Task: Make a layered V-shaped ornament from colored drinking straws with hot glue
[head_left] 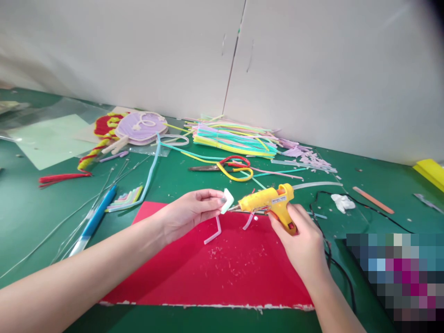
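Between the fingertips of my left hand is a small bent piece of pale mint fuzzy stick. My right hand grips a yellow hot glue gun by its handle. The nozzle points left, close by the mint piece; whether they touch I cannot tell. Below them lies a red board with white specks and a ragged front edge. On it rests a bent pale pink stick, just under my left hand, and a short pink piece sits near the nozzle.
Scissors with red and yellow handles lie behind my hands. Farther back is a bundle of coloured fuzzy sticks. At left are a lilac fan shape, a blue pen-like tool and thin wires. A black cord runs at right.
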`<action>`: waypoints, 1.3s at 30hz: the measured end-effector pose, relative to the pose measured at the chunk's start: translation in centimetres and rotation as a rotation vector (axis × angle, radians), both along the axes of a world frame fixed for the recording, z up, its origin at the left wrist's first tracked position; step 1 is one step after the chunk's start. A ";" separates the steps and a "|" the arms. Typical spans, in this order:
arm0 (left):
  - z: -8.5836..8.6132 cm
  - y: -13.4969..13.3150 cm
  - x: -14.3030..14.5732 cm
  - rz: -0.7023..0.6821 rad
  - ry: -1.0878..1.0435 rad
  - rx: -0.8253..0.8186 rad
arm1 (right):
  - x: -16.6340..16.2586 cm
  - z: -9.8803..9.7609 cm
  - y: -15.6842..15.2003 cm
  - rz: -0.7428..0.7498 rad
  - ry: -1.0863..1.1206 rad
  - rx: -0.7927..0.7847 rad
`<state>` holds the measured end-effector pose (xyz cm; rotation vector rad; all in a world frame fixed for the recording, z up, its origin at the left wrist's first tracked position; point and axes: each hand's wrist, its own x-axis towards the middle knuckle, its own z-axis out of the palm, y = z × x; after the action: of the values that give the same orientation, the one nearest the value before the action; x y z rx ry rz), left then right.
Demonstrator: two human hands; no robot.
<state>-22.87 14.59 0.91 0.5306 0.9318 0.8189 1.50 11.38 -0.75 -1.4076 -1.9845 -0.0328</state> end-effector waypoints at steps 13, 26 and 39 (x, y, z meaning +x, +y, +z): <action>0.1 -0.1 0.2 0.011 0.011 0.000 | -0.2 -0.1 0.0 -0.003 -0.021 0.017; -0.4 0.1 -0.3 -0.053 -0.012 0.007 | 0.2 0.3 0.1 -0.034 0.040 -0.024; -0.8 0.0 -0.4 -0.149 0.011 0.066 | 0.6 0.5 0.1 -0.051 0.067 -0.035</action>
<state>-23.31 14.63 0.11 0.6544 0.8669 0.7146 2.06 11.45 -0.24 -1.4627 -1.9031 0.0261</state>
